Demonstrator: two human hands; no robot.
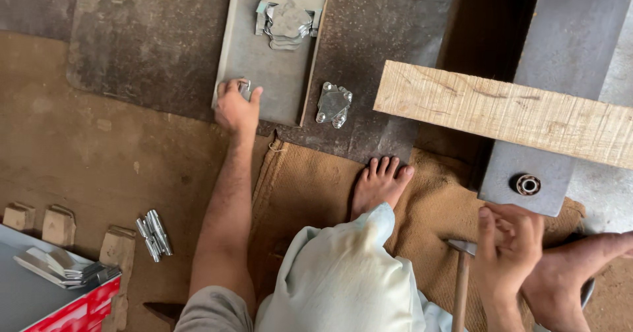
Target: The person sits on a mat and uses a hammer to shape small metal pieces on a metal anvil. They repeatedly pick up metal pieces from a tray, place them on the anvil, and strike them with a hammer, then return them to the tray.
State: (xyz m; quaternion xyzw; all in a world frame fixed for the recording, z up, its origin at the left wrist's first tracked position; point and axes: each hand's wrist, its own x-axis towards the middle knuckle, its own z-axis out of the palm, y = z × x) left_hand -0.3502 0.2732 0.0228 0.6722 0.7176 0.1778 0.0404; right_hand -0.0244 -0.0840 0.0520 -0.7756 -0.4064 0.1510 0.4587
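My left hand (235, 106) reaches forward to the near left corner of a flat grey metal tray (264, 68) on the floor, its fingers closed on a small shiny metal piece (244, 87). At the tray's far end lies a stack of similar stamped metal pieces (287, 21). A couple more of those pieces (333, 104) lie just right of the tray. My right hand (508, 243) is low at the right, curled by a hammer (461, 272) whose head and wooden handle show beside it; whether it grips the hammer I cannot tell.
A wooden plank (508, 113) lies across a dark steel block (527, 167) that carries a small round bearing-like ring (528, 184). My bare feet (379, 183) rest on burlap sacking (310, 187). Short metal rods (153, 234) and a red box with metal parts (59, 286) sit at left.
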